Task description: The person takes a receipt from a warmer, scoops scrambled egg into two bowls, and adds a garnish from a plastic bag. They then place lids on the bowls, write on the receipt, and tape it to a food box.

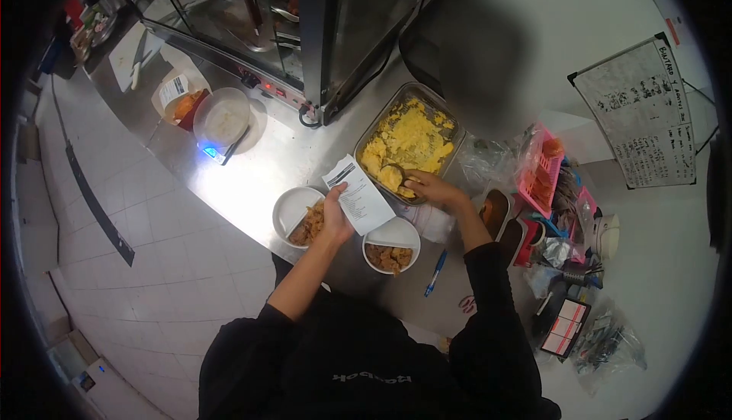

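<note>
My left hand (336,215) holds a printed paper slip (360,195) above the gap between two white divided bowls. The left bowl (289,210) and the right bowl (391,229) each hold brown chunky food in one compartment; their other compartments look white and bare. At the near end of a metal tray (450,148) of yellow scrambled egg (408,136), my right hand (428,187) grips a round scoop (392,177) with egg in it.
A glass display case (221,20) stands at the back left, with a clear round container (222,117) before it. A blue pen (435,273) lies right of the bowls. On the right are a pink basket (540,172) and plastic bags.
</note>
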A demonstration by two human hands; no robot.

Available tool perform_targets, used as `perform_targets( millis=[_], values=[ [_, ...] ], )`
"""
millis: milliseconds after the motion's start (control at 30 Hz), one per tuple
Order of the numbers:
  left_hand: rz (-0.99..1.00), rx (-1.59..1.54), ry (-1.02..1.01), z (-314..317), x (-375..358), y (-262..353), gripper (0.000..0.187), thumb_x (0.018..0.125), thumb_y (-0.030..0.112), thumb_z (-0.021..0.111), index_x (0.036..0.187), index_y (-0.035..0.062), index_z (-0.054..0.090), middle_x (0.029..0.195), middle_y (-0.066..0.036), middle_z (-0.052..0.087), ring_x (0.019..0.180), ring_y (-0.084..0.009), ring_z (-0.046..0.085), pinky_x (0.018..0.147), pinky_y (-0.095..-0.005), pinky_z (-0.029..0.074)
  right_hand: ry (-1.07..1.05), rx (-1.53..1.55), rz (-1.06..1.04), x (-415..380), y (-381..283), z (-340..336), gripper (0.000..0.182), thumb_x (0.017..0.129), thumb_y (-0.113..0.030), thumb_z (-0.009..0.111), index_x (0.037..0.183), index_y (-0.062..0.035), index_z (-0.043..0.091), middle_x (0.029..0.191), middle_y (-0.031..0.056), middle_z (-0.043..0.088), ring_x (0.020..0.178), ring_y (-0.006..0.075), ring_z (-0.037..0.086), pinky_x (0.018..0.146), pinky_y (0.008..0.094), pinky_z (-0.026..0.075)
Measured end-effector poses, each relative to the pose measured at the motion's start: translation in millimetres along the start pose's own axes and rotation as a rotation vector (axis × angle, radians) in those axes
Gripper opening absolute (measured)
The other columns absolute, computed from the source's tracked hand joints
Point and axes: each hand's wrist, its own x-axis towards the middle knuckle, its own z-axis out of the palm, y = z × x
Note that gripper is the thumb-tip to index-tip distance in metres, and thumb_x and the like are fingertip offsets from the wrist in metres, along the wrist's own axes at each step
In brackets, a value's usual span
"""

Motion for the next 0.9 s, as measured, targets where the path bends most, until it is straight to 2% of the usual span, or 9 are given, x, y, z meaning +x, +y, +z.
perform_targets(
  millis=[100, 200, 300, 400, 500, 600, 700, 800, 900],
  values=[
    [0.019, 0.021, 0.057, -3, 4, -1, 0.049, 0.087, 0.025, 0.040, 0.126, -0.0054, 0.040, 0.119, -0.024, 0.054, 0.109, -0.0374, 0.054, 0.098, -0.0448, 0.041, -0.073, 0.275, 0.236, -23, -27, -11, 0.056, 0.093, -0.038, 0.049, 0.135, -0.0038, 0.036, 0.065, -0.0033, 0.039, 0.051, 0.0061, 0.036, 0.043, 0.0218, 0.031],
    [-0.002, 0.008, 0.041, -6, 5, -1, 0.049, 0.088, 0.025, 0.040, 0.125, -0.0056, 0.040, 0.119, -0.024, 0.053, 0.108, -0.0374, 0.054, 0.098, -0.0446, 0.041, -0.041, 0.665, 0.182, -47, -34, -16, 0.029, 0.095, -0.030, 0.049, 0.115, -0.0098, 0.047, 0.062, -0.0074, 0.034, 0.045, 0.0013, 0.025, 0.037, 0.0180, 0.021],
    [-0.054, 0.015, 0.003, -8, 4, -1, 0.040, 0.087, 0.024, 0.045, 0.118, 0.0004, 0.048, 0.113, -0.015, 0.058, 0.103, -0.0297, 0.057, 0.092, -0.0423, 0.045, 0.040, 0.832, 0.122, -63, -33, -14, 0.033, 0.095, -0.030, 0.048, 0.121, -0.0100, 0.045, 0.062, -0.0075, 0.033, 0.043, 0.0012, 0.023, 0.037, 0.0177, 0.019],
    [-0.061, 0.031, -0.002, -5, -7, -1, 0.042, 0.085, 0.022, 0.045, 0.121, 0.0008, 0.047, 0.115, -0.015, 0.057, 0.104, -0.0291, 0.057, 0.093, -0.0420, 0.045, 0.159, 0.778, 0.133, -89, -45, -5, 0.053, 0.095, -0.035, 0.048, 0.136, -0.0080, 0.029, 0.062, -0.0044, 0.035, 0.045, 0.0018, 0.025, 0.039, 0.0185, 0.020],
    [0.002, 0.138, 0.008, 16, -55, 1, 0.046, 0.085, 0.020, 0.043, 0.125, -0.0011, 0.043, 0.120, -0.018, 0.054, 0.109, -0.0319, 0.054, 0.094, -0.0430, 0.044, 0.226, 0.852, 0.107, -127, -59, 26, 0.055, 0.095, -0.033, 0.048, 0.139, -0.0072, 0.028, 0.064, -0.0038, 0.041, 0.048, 0.0045, 0.036, 0.040, 0.0208, 0.028],
    [-0.117, 0.210, 0.082, 12, -111, 1, 0.044, 0.082, 0.018, 0.046, 0.123, 0.0026, 0.046, 0.113, -0.014, 0.057, 0.101, -0.0277, 0.057, 0.089, -0.0408, 0.047, 0.546, 0.420, 0.156, -148, -57, 94, 0.051, 0.096, -0.030, 0.046, 0.138, -0.0061, 0.032, 0.068, 0.0013, 0.050, 0.055, 0.0139, 0.051, 0.047, 0.0251, 0.039],
    [-0.159, 0.322, 0.236, -15, -137, -14, 0.039, 0.080, 0.024, 0.051, 0.115, 0.0058, 0.052, 0.103, -0.011, 0.060, 0.094, -0.0250, 0.059, 0.086, -0.0390, 0.047, 0.896, -0.096, -0.018, -152, -46, 165, 0.046, 0.094, -0.028, 0.049, 0.137, -0.0153, 0.037, 0.080, 0.0072, 0.057, 0.063, 0.0159, 0.057, 0.053, 0.0305, 0.044],
    [-0.264, 0.296, 0.240, -24, -134, -21, 0.035, 0.081, 0.024, 0.050, 0.111, 0.0062, 0.053, 0.101, -0.011, 0.061, 0.093, -0.0253, 0.060, 0.086, -0.0389, 0.047, 0.822, -0.578, 0.089, -149, -66, 179, 0.047, 0.091, -0.019, 0.050, 0.137, -0.0199, 0.038, 0.084, 0.0124, 0.057, 0.073, 0.0257, 0.061, 0.061, 0.0368, 0.049],
    [-0.303, 0.249, 0.225, -25, -124, -24, 0.035, 0.081, 0.023, 0.048, 0.112, 0.0056, 0.052, 0.099, -0.011, 0.060, 0.092, -0.0265, 0.060, 0.085, -0.0407, 0.048, 0.769, -0.594, 0.042, -146, -65, 187, 0.055, 0.085, -0.009, 0.053, 0.136, -0.0232, 0.040, 0.092, 0.0131, 0.055, 0.076, 0.0294, 0.061, 0.064, 0.0388, 0.051]
  ],
)
